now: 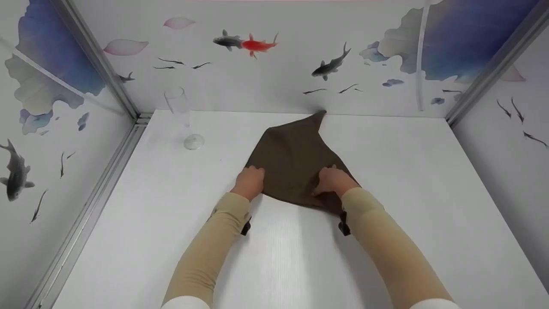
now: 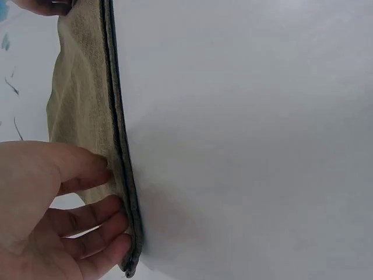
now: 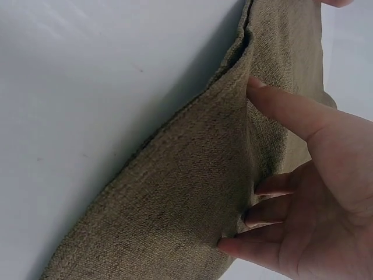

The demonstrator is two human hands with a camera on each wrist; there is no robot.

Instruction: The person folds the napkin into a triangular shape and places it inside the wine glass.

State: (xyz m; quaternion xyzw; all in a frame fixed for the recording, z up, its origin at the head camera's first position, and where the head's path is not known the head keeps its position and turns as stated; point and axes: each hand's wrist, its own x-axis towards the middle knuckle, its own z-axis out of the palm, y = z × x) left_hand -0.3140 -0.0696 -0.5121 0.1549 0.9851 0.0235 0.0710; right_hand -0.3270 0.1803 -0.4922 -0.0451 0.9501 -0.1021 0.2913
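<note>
A brown cloth [image 1: 291, 161] lies folded on the white table, its far corner pointing at the back wall. My left hand [image 1: 250, 182] is at its near left side. In the left wrist view, the loosely bent fingers [image 2: 96, 227] rest on the cloth by a layered, hemmed edge [image 2: 119, 125], with the thumb a little apart. Toward the near right side, my right hand [image 1: 334, 180] touches the cloth with thumb and fingers spread. The right wrist view shows a raised crease in the cloth [image 3: 175, 192] running between that thumb and the fingertips.
A clear stemmed glass [image 1: 194, 141] stands upright at the back left of the white table [image 1: 274, 257]. Walls printed with fish and leaves enclose the table at the back [image 1: 274, 81] and both sides, with metal rails [image 1: 98, 189] along the left.
</note>
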